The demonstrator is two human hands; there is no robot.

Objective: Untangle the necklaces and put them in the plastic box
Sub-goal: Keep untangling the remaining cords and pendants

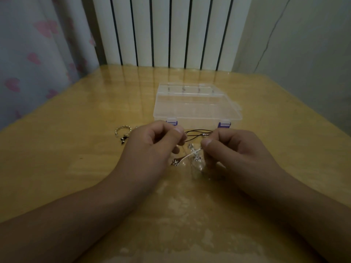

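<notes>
A tangle of necklaces point(193, 147) hangs between my two hands just above the table. A dark cord point(197, 132) runs across its top and a silver chain with small pendants point(182, 158) droops below it. My left hand point(153, 147) pinches the left end of the tangle with curled fingers. On the other side, my right hand point(233, 149) pinches the right end. The clear plastic box point(197, 109) with purple latches lies closed just beyond my hands.
A silver ring-shaped piece with a dark pendant point(123, 132) lies on the wooden table point(76, 130) left of my left hand. A white radiator point(171, 31) stands behind the table, with a heart-patterned curtain point(38, 54) at the left.
</notes>
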